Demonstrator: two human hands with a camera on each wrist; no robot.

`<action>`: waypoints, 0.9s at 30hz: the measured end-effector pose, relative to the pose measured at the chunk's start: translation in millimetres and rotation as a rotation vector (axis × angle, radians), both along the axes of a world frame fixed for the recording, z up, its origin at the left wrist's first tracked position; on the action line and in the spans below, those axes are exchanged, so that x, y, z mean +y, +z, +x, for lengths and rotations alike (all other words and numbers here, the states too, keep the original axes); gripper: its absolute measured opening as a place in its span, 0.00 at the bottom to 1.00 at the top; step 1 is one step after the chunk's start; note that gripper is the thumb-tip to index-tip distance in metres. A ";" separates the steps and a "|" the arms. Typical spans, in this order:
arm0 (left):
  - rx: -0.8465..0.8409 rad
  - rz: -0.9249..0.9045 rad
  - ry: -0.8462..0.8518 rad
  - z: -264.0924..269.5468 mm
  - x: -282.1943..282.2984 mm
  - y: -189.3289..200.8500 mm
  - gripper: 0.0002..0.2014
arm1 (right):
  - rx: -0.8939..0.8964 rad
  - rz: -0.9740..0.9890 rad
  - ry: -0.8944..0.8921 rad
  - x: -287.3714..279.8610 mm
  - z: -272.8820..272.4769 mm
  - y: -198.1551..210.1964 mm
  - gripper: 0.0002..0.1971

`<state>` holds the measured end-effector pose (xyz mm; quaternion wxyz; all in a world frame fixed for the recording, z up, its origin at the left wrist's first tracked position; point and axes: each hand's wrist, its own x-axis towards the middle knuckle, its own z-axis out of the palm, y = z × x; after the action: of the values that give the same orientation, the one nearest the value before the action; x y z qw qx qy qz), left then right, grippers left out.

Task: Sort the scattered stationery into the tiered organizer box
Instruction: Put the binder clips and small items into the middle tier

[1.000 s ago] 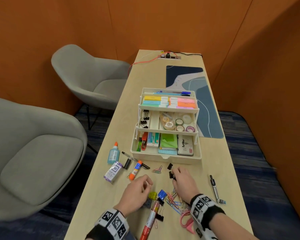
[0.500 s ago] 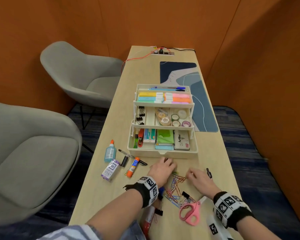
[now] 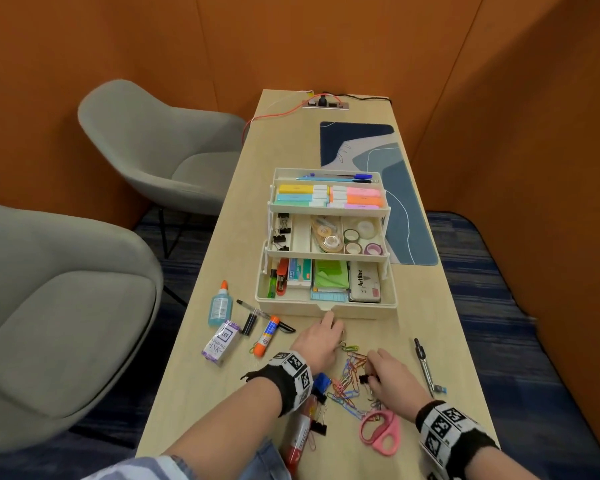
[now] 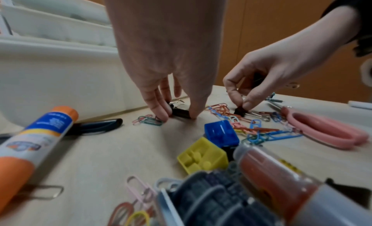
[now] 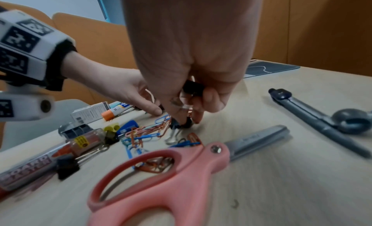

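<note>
The white tiered organizer box [image 3: 326, 308] stands open mid-table, its trays filled with highlighters, tapes, clips and notes. Just in front of it my left hand [image 3: 336, 337] pinches a black binder clip [image 4: 180, 113] lying on the table, thumb on one side and fingers on the other. My right hand [image 3: 369, 377] pinches another black binder clip [image 5: 182, 124] at the edge of the coloured paper clip pile [image 3: 347, 379]. A further black clip [image 5: 193, 87] is tucked against its palm.
Pink scissors [image 3: 378, 433] lie near my right wrist and a grey compass [image 3: 425, 365] lies to its right. A glue stick [image 3: 266, 336], glue bottle [image 3: 219, 306], ink box [image 3: 221, 342], red marker [image 3: 298, 434] and blue sharpener [image 3: 321, 381] lie left. Chairs stand beyond the left edge.
My left hand has moved forward and right to the clip in front of the box. My right hand has drawn back to the paper clip pile and closed on a binder clip.
</note>
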<state>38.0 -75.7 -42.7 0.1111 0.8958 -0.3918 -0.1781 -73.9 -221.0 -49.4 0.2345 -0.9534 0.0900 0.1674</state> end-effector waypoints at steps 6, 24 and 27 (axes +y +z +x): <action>-0.025 -0.006 0.026 -3.7 4.1 -3.9 0.15 | 0.013 0.040 -0.085 7.1 1.4 0.8 0.16; 0.144 -0.138 0.198 2.9 24.1 -2.9 0.12 | 0.103 -0.169 0.064 11.3 3.4 1.9 0.17; 0.315 -0.274 0.415 8.3 36.0 0.4 0.09 | 0.111 -0.107 0.032 6.5 4.3 2.9 0.12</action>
<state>46.3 -39.7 -42.3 0.3246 0.8947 -0.1986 -0.2340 -69.7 -214.5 -46.5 0.1749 -0.9552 0.0962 0.2187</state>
